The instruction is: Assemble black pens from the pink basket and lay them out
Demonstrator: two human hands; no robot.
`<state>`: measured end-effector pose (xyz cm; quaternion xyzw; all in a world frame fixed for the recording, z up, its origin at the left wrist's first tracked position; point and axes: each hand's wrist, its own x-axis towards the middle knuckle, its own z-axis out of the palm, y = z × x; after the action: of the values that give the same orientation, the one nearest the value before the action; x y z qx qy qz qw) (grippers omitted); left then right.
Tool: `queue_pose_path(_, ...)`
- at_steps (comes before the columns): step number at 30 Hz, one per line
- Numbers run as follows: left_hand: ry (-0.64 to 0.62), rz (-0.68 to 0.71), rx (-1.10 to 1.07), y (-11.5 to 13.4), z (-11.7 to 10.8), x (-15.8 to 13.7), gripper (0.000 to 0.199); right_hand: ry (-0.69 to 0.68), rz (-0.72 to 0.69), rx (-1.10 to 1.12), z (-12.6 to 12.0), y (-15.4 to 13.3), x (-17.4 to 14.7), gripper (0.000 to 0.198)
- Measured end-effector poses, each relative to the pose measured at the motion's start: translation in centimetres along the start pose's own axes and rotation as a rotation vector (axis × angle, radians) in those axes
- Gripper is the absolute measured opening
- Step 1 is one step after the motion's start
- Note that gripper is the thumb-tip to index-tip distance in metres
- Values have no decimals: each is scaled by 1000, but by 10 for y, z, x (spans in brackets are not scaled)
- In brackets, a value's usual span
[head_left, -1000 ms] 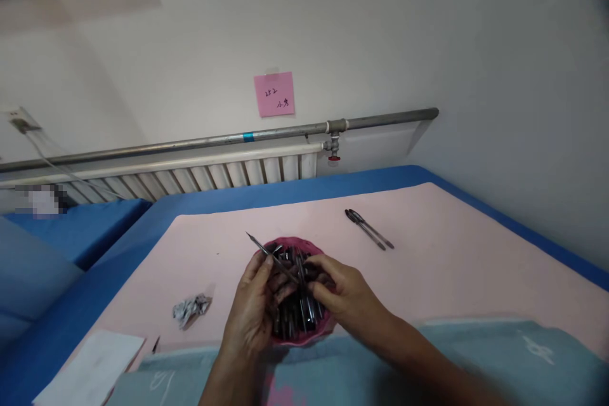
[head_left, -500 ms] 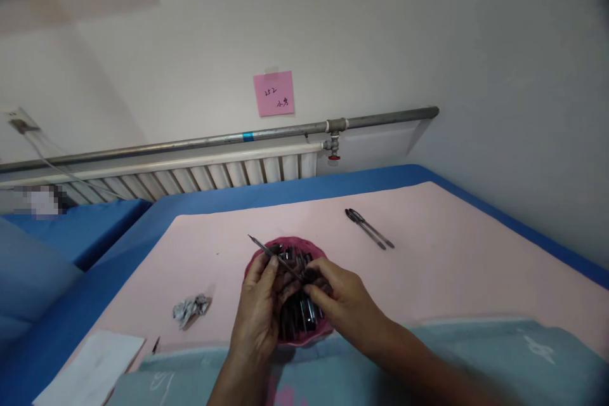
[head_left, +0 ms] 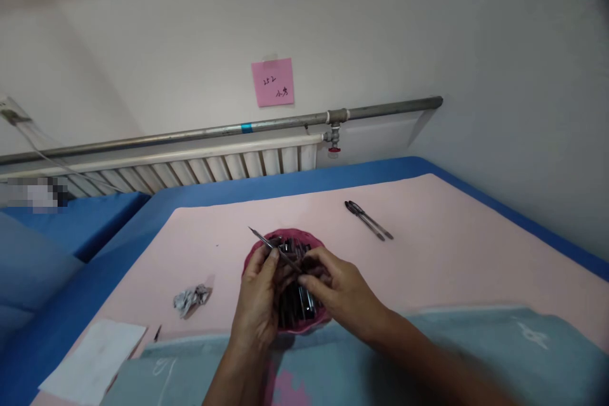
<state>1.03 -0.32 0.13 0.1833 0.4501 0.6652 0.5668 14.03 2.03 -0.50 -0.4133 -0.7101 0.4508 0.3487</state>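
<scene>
My left hand (head_left: 257,298) grips a pen (head_left: 263,238) between thumb and fingers, its pointed tip slanting up to the left. At the pen's lower end, the thumb and fingers of my right hand (head_left: 345,285) are closed; the fingers partly hide that end, and any small part there is too dark to make out. Directly beneath both hands stands a round pink basket (head_left: 318,323), filled with several dark, clear-barrelled pens (head_left: 304,301). The hands cover part of the basket.
Two capped pens (head_left: 368,221) lie side by side on the pink table cover (head_left: 451,241). To the left are a crumpled grey wad (head_left: 191,300), a white sheet (head_left: 95,358) and a small dark piece (head_left: 157,333). A teal cloth (head_left: 476,342) runs along the near edge.
My right hand's fingers have shifted slightly at the pen's lower end, and the dark shape seen by them is less visible. The left hand keeps its hold. The camera view has tilted a little.
</scene>
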Motion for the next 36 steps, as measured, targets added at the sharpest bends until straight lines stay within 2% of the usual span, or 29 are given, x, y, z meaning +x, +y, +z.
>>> queue_pose_path(3, 3, 7, 8, 1, 0, 0, 21, -2, -57, -113, -3, 1, 0, 17)
queue_pose_path(7, 9, 11, 18, 2, 1, -1, 19, -43, -84, -143, -7, 3, 0, 20)
queue_pose_path(12, 18, 23, 27, 3, 2, -2, 17, -23, -117, -215, -7, 2, -1, 21)
queue_pose_path(18, 13, 39, 38, 3, 3, -2, 23, -23, -150, -230, -7, 2, -1, 20)
queue_pose_path(27, 3, 25, 50, 1, 3, -3, 28, -29, -113, -254, -5, 2, -1, 20)
queue_pose_path(32, 5, 41, 40, 1, 0, -1, 25, -56, -116, -118, -11, 3, 4, 19)
queue_pose_path(34, 23, 50, 51, 3, -2, 1, 24, 18, -131, -104, -19, 7, 9, 14)
queue_pose_path(36, 67, 64, 56, 6, -5, 3, 22, 174, -127, -157, -28, 13, 14, 13)
